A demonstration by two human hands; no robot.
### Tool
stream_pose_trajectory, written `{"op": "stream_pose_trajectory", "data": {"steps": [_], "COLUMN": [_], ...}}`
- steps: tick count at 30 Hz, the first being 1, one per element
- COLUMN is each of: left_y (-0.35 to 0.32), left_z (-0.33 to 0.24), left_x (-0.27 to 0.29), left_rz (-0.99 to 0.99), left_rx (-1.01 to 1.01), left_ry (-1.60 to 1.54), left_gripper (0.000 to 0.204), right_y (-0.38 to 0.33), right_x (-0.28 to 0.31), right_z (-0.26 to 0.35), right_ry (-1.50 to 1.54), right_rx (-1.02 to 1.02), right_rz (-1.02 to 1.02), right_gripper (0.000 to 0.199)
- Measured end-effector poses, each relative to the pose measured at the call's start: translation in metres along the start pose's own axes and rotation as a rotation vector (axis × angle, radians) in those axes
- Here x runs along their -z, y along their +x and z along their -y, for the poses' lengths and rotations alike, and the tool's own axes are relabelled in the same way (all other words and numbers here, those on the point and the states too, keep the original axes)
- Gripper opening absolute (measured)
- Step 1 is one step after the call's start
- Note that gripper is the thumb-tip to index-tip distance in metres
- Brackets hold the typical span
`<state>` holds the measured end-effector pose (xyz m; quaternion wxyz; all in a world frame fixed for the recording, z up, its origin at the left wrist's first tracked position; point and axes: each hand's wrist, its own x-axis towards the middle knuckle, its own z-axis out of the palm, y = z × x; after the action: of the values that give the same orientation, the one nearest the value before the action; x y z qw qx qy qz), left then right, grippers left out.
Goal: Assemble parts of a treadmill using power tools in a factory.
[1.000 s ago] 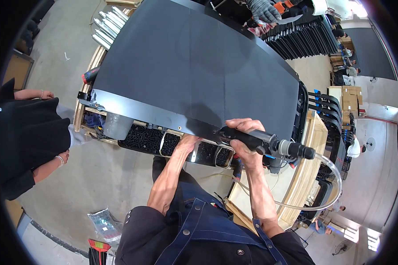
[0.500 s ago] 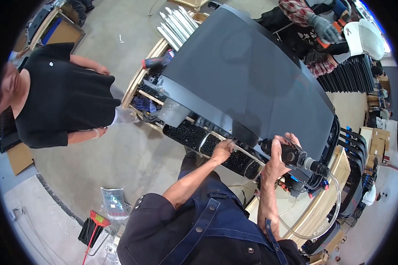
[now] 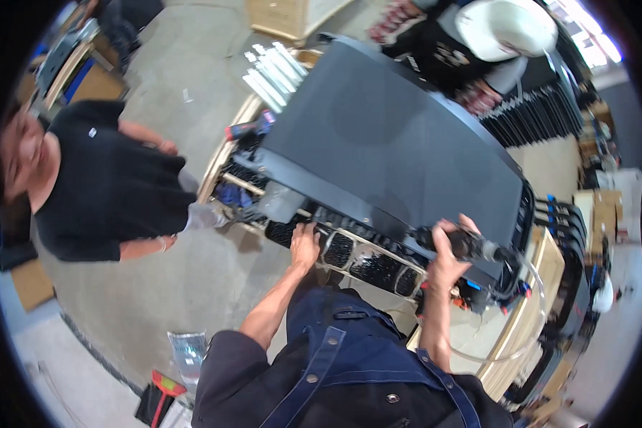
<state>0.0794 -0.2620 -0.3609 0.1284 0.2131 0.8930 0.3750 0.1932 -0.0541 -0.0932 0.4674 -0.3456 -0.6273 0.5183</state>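
- Since the earlier pictures the view has swung: the big dark panel point(image 3: 399, 153) now sits more to the right, and the person in a black shirt point(image 3: 103, 185) shows much more on the left.
- Both of the worker's hands stay at the near edge of the panel, as they were a moment ago.
- The left hand point(image 3: 304, 246) lies on the front grille point(image 3: 367, 260), a strip of black mesh with pale frames. Its fingers are spread a little and press flat on the strip. They grip nothing.
- The right hand point(image 3: 446, 260) is wrapped tight round a black air tool point(image 3: 467, 245). The fingers are curled shut on the tool's body.
- The tool lies sideways along the right end of the panel's near edge, pointing to the right. A clear hose point(image 3: 528, 314) runs from its right end and loops down in a curve.
- The panel is smooth, dark grey and a bit shiny. It rests on a wooden stand point(image 3: 225, 160) above the grey floor point(image 3: 185, 285).
- A bundle of white tubes point(image 3: 274, 71) lies past the panel's far left corner.
- The other person stands at the left end of the panel.
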Motion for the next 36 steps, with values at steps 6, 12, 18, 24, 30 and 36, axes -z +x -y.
{"op": "stream_pose_trajectory", "data": {"steps": [6,12,18,24,30,36], "left_y": [-0.005,0.000,-0.007,-0.011,-0.014,0.001], "left_z": [-0.124,-0.197,-0.202,-0.198,-0.240,-0.218], "left_x": [0.001,-0.017,-0.032,-0.046,-0.057,-0.080], "left_rz": [0.780,0.671,0.354,0.299,0.174,-0.027], "left_rx": [0.275,0.484,0.600,0.511,0.502,0.563], "left_ry": [-1.290,-1.505,-1.286,-1.247,-1.168,-1.276], "left_gripper": [0.072,0.049,0.042,0.048,0.044,0.051], "right_y": [0.035,-0.003,-0.010,-0.068,-0.090,-0.045], "right_x": [0.008,0.022,0.078,0.265,0.473,0.637], "right_z": [0.008,0.005,0.006,0.022,0.025,-0.077], "right_ry": [0.005,-0.336,0.427,0.196,-0.438,-0.461], "right_rx": [0.015,0.444,-0.245,-0.367,-0.268,-0.429], "right_rz": [0.379,0.483,-0.305,-0.610,-1.017,-0.783], "right_gripper": [0.056,0.053,0.053,0.028,0.030,0.039]}}
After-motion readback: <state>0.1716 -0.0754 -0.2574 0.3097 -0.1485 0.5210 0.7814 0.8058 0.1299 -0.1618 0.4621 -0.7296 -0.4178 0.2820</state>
